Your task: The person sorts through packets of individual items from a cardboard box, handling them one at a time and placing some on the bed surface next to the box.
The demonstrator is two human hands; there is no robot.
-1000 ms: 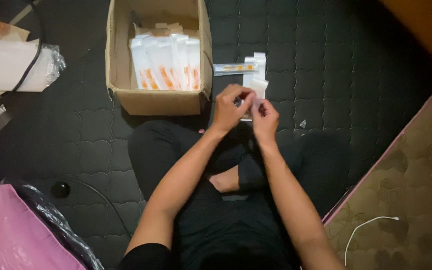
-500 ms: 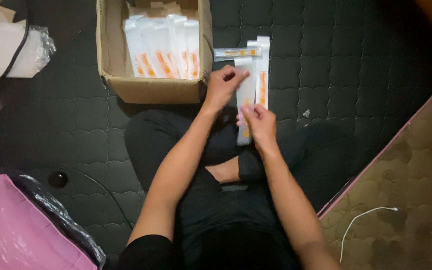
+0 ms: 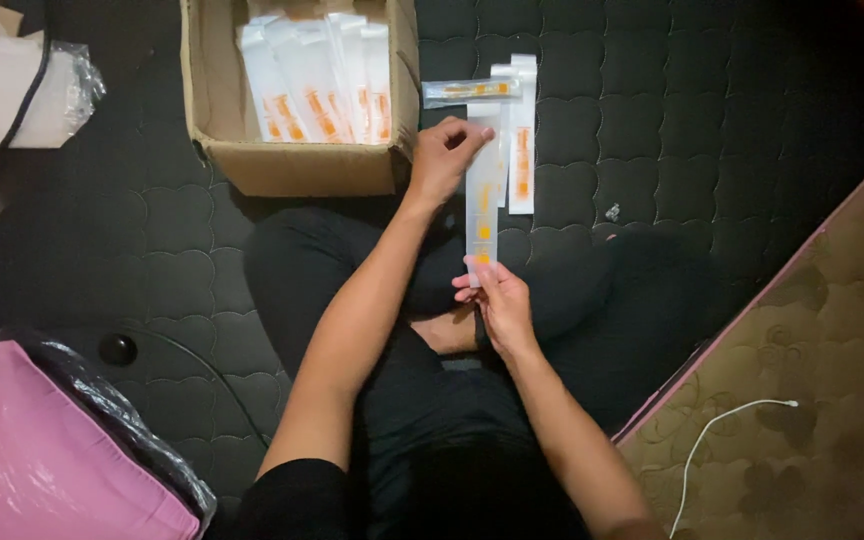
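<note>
At centre frame, the left hand pinches the top of a long clear packet and the right hand grips its bottom, stretching it flat beside the cardboard box; laying it down seems next.

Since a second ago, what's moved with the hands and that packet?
The hands have drawn apart: the left hand went up toward the cardboard box, the right hand came down toward the lap. The long clear packet, earlier bunched between them, is now stretched out lengthwise, each hand keeping its grip on one end. The box, the packets in it and the packets on the mat look unchanged.
</note>
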